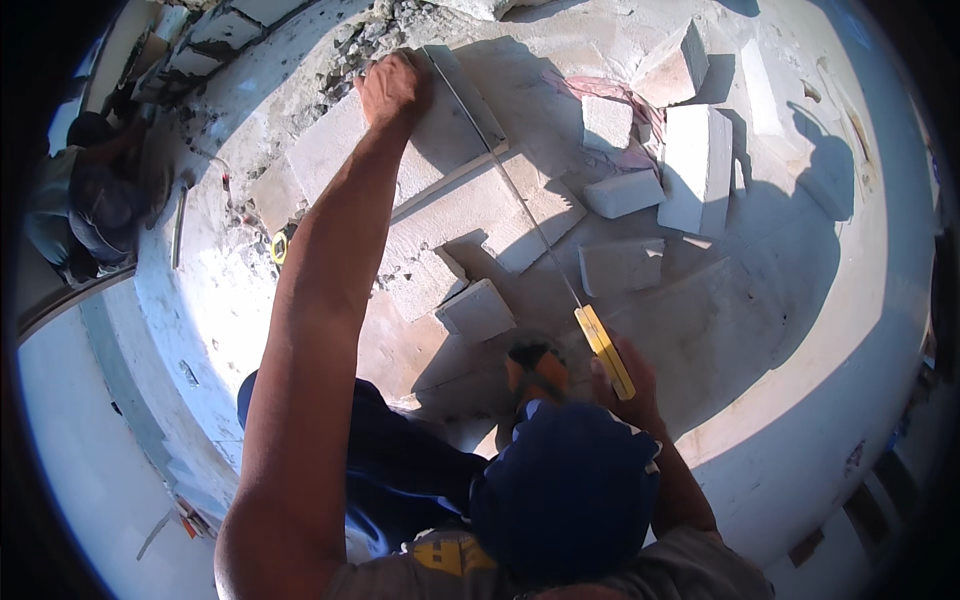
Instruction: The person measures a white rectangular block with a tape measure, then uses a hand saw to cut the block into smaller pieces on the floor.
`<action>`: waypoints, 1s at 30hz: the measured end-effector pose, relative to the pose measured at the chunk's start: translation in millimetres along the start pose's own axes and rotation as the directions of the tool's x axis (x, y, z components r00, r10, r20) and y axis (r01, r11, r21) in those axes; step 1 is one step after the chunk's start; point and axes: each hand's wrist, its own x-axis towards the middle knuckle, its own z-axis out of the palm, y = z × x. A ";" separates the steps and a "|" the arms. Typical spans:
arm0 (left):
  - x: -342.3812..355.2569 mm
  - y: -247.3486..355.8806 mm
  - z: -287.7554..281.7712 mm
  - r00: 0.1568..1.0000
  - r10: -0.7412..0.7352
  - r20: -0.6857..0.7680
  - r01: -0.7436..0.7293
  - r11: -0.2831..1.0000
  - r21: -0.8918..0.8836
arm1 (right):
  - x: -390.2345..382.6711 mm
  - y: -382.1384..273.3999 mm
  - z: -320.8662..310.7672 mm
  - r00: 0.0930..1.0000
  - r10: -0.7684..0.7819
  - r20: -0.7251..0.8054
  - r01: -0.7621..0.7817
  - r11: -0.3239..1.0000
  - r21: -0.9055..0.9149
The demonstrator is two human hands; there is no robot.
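A hand saw with a yellow handle [605, 352] is in my right hand [632, 385], whose fingers wrap round the handle. The long thin blade [515, 190] shows nearly edge-on and runs away from me to the far left. Its far part lies along a large pale masonry block [440, 150]. My left hand [393, 88] bears down on the far side of this block, with the fingers bent over it and partly hidden. Beneath the near part of the blade lies a cut piece of block [535, 228], and a smaller chunk [477, 312] sits nearer to me.
Several cut blocks, among them a tall white one [695, 170], lie at the right by a pink cloth [640, 100]. A yellow tape measure [282, 246] rests left of my forearm. Rubble [365, 45] lies at the back. Another person [95, 200] crouches far left.
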 end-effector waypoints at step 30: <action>2.3 -5.1 -2.3 0.995 0.030 0.097 -0.028 0.999 -0.022 | 7.0 10.9 16.2 0.990 0.138 0.039 -0.141 0.986 0.092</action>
